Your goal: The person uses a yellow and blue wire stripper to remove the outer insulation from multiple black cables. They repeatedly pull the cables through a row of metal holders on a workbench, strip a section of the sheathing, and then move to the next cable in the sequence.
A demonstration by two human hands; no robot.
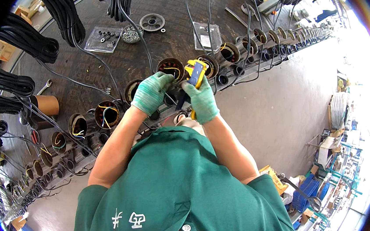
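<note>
My right hand (201, 101), in a green-and-white knit glove, grips a yellow and dark-blue wire stripper (195, 74), its jaws pointing up. Beside it my left hand (151, 94), gloved the same way, is closed at the near rim of a round metal motor housing (171, 66). Its fingertips pinch what looks like a thin wire coming from inside, though the fingers partly cover it. Yellow and red wires show in that housing. Just right of it, partly behind the stripper, stands another housing (209, 65).
A long row of similar housings (107, 114) with wires runs along the bench edge. Bundled black cables (60, 8) lie on the dark bench (105, 71). Further off are a bowl of small metal parts (132, 34), clear plastic trays (102, 39), a metal wheel (152, 22) and a wrench (45, 86).
</note>
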